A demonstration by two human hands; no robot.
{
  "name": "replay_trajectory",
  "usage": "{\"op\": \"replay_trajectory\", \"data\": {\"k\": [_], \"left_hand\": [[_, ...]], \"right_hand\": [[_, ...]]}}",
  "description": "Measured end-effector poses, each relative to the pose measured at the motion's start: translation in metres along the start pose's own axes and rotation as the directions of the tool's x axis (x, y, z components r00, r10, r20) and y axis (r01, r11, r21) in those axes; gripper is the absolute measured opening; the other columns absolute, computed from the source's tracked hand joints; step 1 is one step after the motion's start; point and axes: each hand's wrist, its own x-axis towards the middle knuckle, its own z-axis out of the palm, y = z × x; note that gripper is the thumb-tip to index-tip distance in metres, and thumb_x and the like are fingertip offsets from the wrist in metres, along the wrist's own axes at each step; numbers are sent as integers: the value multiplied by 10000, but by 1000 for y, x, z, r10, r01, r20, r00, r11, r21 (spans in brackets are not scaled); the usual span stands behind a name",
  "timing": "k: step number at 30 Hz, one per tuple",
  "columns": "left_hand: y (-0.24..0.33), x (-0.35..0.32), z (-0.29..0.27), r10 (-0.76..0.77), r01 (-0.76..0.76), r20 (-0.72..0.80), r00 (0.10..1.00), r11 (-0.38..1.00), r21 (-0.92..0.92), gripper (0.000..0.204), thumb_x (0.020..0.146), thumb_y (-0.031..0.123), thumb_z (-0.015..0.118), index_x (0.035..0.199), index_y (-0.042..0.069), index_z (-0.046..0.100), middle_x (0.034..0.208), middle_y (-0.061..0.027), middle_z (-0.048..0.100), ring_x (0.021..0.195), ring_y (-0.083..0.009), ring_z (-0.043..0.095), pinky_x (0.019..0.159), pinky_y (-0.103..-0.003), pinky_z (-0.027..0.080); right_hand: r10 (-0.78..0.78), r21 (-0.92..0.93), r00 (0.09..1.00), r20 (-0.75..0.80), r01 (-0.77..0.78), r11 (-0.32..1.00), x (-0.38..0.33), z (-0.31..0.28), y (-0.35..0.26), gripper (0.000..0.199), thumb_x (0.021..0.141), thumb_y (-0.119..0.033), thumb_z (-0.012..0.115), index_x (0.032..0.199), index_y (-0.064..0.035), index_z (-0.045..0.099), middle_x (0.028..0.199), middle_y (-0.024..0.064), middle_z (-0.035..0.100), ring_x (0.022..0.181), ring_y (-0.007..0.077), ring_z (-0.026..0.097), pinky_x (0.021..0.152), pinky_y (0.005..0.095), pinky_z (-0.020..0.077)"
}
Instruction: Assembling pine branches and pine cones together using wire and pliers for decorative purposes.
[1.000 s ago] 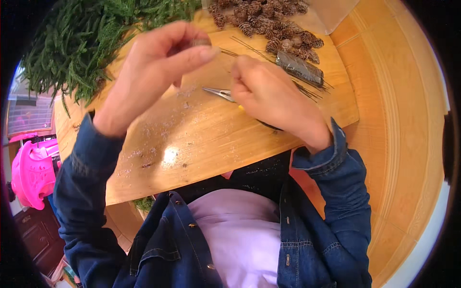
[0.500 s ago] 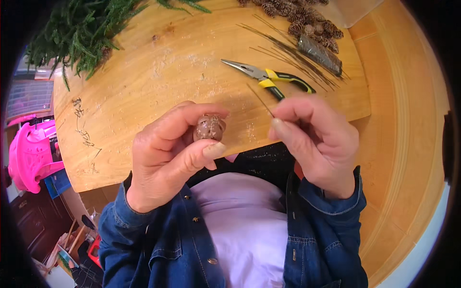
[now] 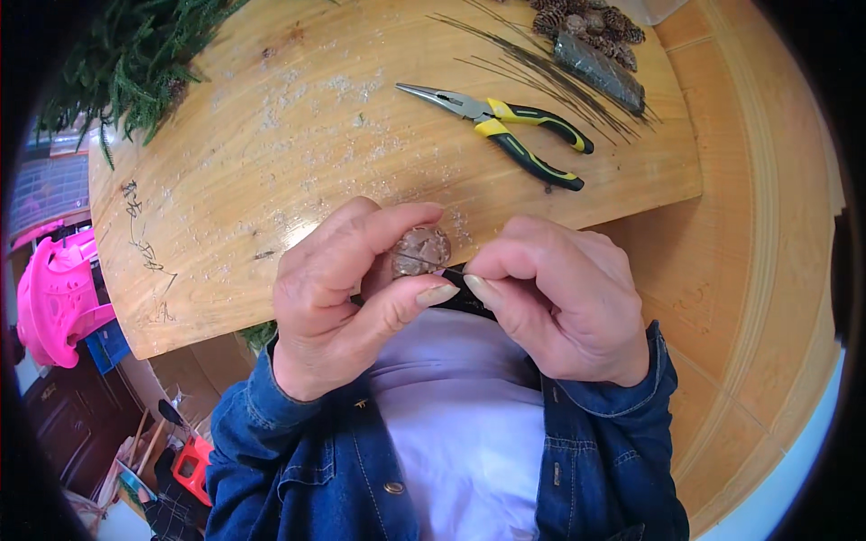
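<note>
My left hand (image 3: pixel 347 293) grips a small, round, brown pod-like ball (image 3: pixel 422 251) with pale flecks, between thumb and fingers. My right hand (image 3: pixel 559 302) is close by on the right, thumb and forefinger pinching a thin dark wire (image 3: pixel 448 269). The wire runs left across the ball's front; whether it enters the ball or only lies against it I cannot tell. Beyond the hands, yellow-and-black long-nose pliers (image 3: pixel 492 115) lie on the table with their handles spread.
More thin wires (image 3: pixel 550 86) lie by a dark wrapped bundle (image 3: pixel 600 74) at the far right, beside several pine cones (image 3: pixel 591 22). Green artificial branches (image 3: pixel 149 72) cover the far left of the wooden table (image 3: pixel 207 225). White flecks are scattered over it. A pink plastic chair (image 3: pixel 59 302) stands left.
My right hand has moved left and down, bringing the wire to the ball. My left hand has shifted right with the ball. The view has tilted slightly, showing the pliers whole.
</note>
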Motion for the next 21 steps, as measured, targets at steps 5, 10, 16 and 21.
{"op": "replay_trajectory", "data": {"k": [5,10,16,21], "left_hand": [[4,-1,5,-2,-1,20,1000,991,137,429,763,213,747,1061,-69,622,749,-52,529,671,-142,492,566,-259,360],[3,-5,8,29,-29,2,1000,982,187,443,754,214,750,1070,-68,622,775,-57,547,687,-149,505,568,-256,372],[-3,-7,12,174,-157,-66,983,964,213,434,716,75,756,1113,-33,617,835,-99,571,639,-155,515,552,-253,427],[-8,-12,15,227,-199,-89,970,947,252,409,739,33,718,1127,-34,607,920,-130,580,736,-184,554,637,-262,465]], "right_hand": [[7,12,1000,6,-7,1000,-3,3,2,131,749,49,672,847,9,595,647,89,534,519,208,530,472,289,402],[24,19,1000,-19,-23,1000,-7,7,4,125,755,54,666,851,14,596,651,90,541,522,197,535,480,278,411],[49,17,999,-20,-49,999,-10,7,0,120,752,64,661,846,21,599,649,88,545,524,179,544,485,264,420],[78,4,995,-59,-78,997,-12,10,-1,114,753,67,657,841,21,601,642,86,542,515,174,540,480,261,418]]}}
